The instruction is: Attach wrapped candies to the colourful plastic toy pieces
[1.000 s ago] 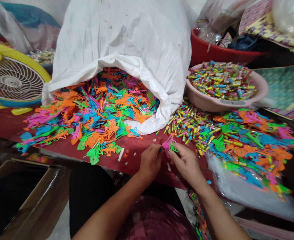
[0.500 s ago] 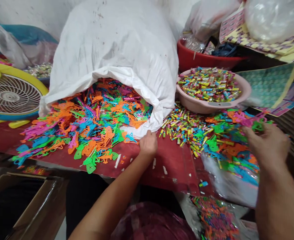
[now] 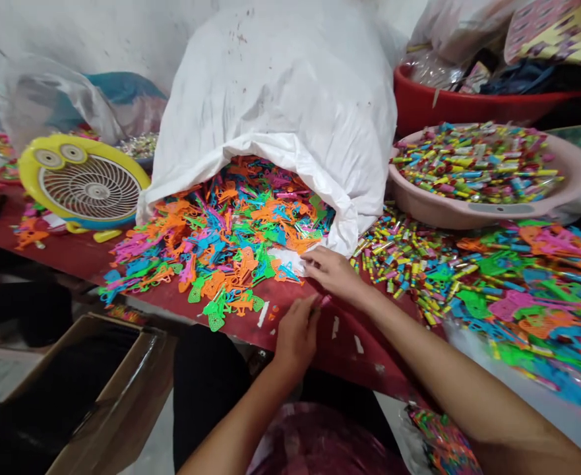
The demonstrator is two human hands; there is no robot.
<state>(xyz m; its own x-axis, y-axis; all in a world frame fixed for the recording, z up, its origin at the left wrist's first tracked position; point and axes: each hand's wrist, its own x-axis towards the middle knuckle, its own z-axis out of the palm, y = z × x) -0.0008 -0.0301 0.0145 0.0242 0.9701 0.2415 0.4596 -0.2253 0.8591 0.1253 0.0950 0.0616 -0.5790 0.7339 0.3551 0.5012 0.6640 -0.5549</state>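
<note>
A big white sack [image 3: 280,79] lies open towards me, spilling a heap of colourful plastic toy pieces [image 3: 215,231], some shaped like little fly swatters, onto the red table. My right hand [image 3: 337,274] is at the lower lip of the sack, fingers stretched forward and somewhat apart, with nothing visible in them. Just below it, over the table edge, my left hand [image 3: 295,333] is closed, and a small pink piece [image 3: 326,301] shows at its fingertips. Small coloured tubes [image 3: 403,257] lie loose right of the sack.
Farther right stands a pink basin [image 3: 498,212] full of similar tubes, with a red tub [image 3: 468,105] behind. More plastic toys [image 3: 532,310] cover the right side. A yellow fan [image 3: 92,188] stands at left; below is a cardboard box [image 3: 109,402].
My right hand has come from the toys on the right to the sack's lip. My left hand has left the sack's lip and drawn nearer me. The view has turned left.
</note>
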